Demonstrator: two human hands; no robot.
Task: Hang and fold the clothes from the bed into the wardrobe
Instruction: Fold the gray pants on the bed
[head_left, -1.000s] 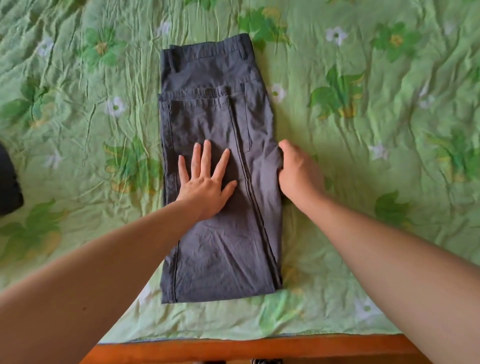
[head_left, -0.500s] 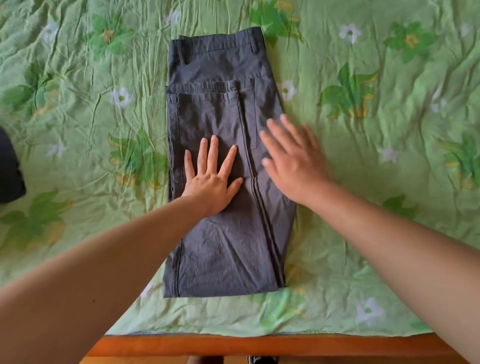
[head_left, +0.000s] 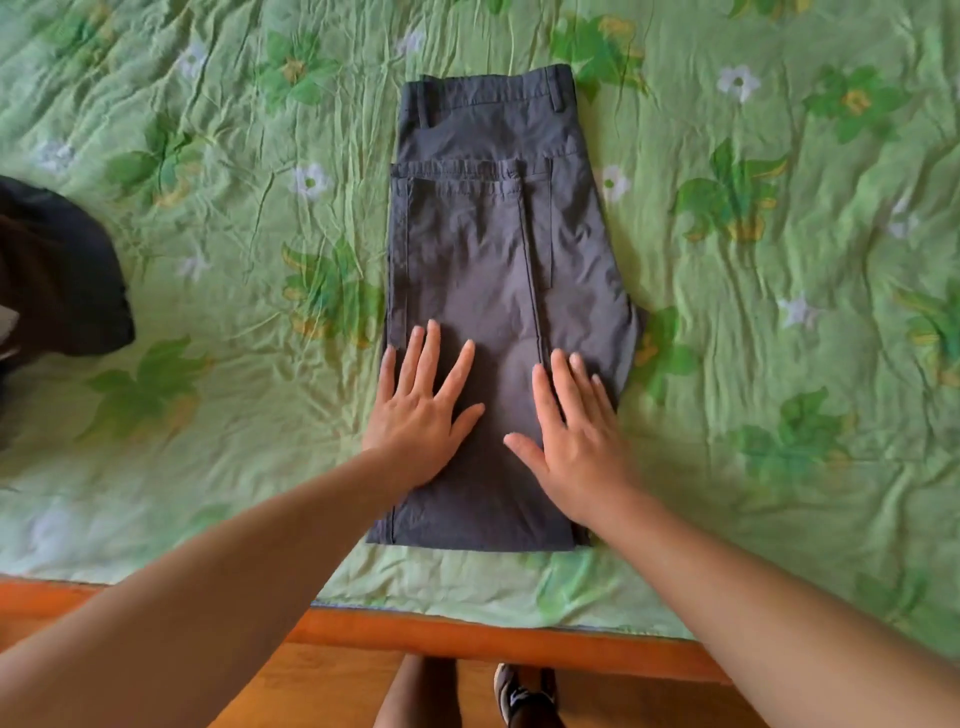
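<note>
L hand & R hand flat, fingers spread, on folded dk-grey trousers atop green floral bedsheet.

Left hand flat, palm down, fingers straight and spread, right hand flat just beside it, fingers straight and close together, thumbs pointing toward each other, both bare forearms reaching forward

A wrinkled green bedspread printed with leaves and white flowers covers the bed. An orange-brown wooden rail runs along its near edge. Below it lie a wooden floor and a dark shoe.
</note>
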